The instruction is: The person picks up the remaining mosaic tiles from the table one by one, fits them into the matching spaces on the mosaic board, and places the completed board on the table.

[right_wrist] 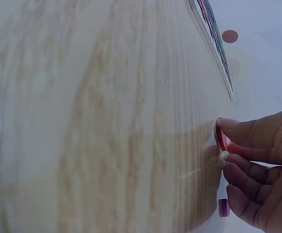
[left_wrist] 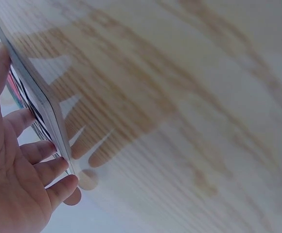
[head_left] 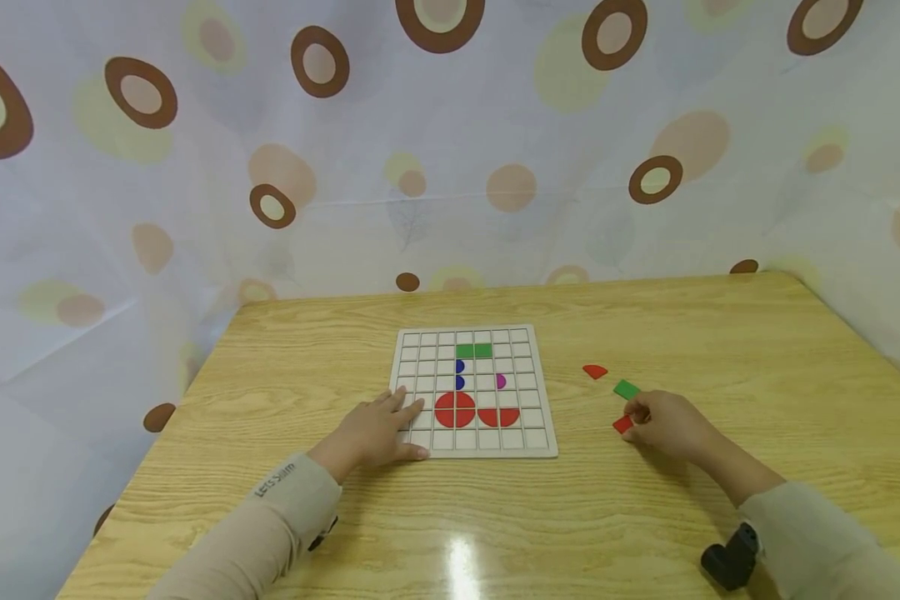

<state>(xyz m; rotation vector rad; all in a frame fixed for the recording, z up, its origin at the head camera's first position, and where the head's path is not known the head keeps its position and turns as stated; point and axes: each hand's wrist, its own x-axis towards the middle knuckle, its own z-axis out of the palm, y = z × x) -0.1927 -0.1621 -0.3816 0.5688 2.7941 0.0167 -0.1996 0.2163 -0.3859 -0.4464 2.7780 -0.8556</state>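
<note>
A white grid board lies on the wooden table. On it sit green squares, blue half-circles, a magenta half-circle and red quarter-circles. My left hand rests on the board's left edge, its fingers spread; in the left wrist view the fingertips touch the rim. To the right of the board, my right hand pinches a small flat red piece between thumb and fingers. Its far side is covered by the fingers.
A loose red quarter-circle and a green square lie between the board and my right hand. The right wrist view shows a purple piece near the fingers. Behind the table hangs a patterned cloth.
</note>
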